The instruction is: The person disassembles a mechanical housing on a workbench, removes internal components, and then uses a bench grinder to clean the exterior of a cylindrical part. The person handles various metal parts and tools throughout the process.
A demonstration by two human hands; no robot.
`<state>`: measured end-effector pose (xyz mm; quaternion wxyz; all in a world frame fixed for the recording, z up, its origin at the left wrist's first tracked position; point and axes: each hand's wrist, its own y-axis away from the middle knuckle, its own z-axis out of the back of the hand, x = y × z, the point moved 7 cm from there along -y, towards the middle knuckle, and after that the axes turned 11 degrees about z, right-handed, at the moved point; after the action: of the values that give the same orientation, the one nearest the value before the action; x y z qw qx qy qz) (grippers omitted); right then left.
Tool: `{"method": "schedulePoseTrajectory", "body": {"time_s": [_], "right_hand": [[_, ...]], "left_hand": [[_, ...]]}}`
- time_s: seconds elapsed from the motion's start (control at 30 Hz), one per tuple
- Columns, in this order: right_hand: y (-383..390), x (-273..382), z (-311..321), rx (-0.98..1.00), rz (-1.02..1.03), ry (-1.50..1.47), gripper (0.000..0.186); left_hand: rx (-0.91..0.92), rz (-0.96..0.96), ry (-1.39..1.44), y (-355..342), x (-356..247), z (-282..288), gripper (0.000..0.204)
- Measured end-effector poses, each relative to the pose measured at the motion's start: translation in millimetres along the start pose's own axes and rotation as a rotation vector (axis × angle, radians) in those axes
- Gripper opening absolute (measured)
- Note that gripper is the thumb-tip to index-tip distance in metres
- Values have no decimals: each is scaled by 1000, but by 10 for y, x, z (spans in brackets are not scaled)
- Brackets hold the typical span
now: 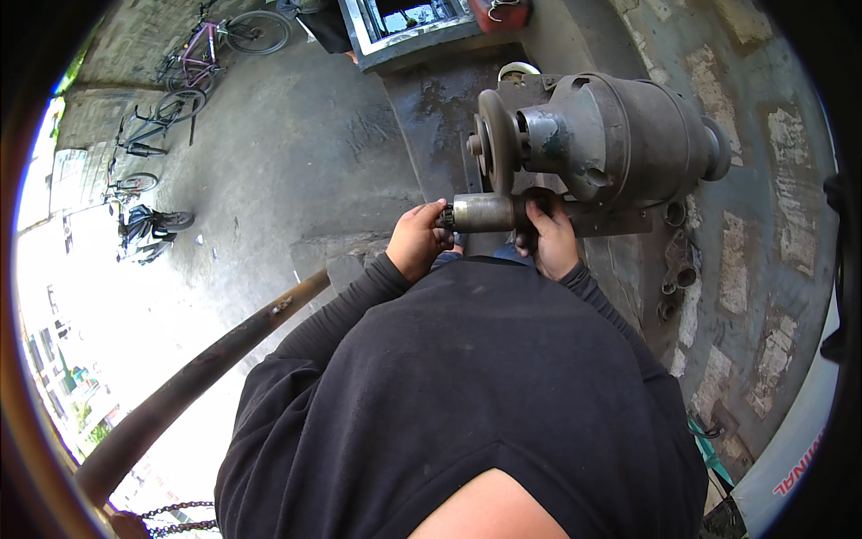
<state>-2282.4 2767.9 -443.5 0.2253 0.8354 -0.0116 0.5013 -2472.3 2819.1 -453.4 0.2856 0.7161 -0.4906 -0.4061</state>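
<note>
A bare metal cylindrical part (483, 213) with a small toothed gear at its left end lies crosswise in front of me. The fingers of my left hand (418, 235) are closed round the geared end. My right hand (550, 238) grips the darker right end, its thumb on top and its fingers partly hidden beneath. Just beyond the part stands a bench grinder (646, 130), whose thick grinding wheel (496, 142) faces me edge-on. The wheel's near rim meets the cylinder or sits right above it; I cannot tell whether they touch.
A long rusty pipe (206, 359) slants at my left. Round metal parts (680, 269) lie at right beside a patched wall (732, 260). Several bicycles (193, 58) stand far left on the concrete floor. A framed glass-topped case (409, 22) and a red box (499, 14) are ahead.
</note>
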Motion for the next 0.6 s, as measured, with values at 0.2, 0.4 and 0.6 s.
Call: {"method": "schedulePoseTrajectory", "body": {"time_s": [0.2,0.4,0.6], "right_hand": [[-57,-10,-9,-8,-35,118,20],[-69,-34,-72,41,114,124,20],[-107,-14,-32,-24,90,139,21]], "left_hand": [[-101,160,45,-111,46,78,24],[-238,-524,-593,-299,-121,328,28],[-304,-501,-579,-352,-83,235,28]]}}
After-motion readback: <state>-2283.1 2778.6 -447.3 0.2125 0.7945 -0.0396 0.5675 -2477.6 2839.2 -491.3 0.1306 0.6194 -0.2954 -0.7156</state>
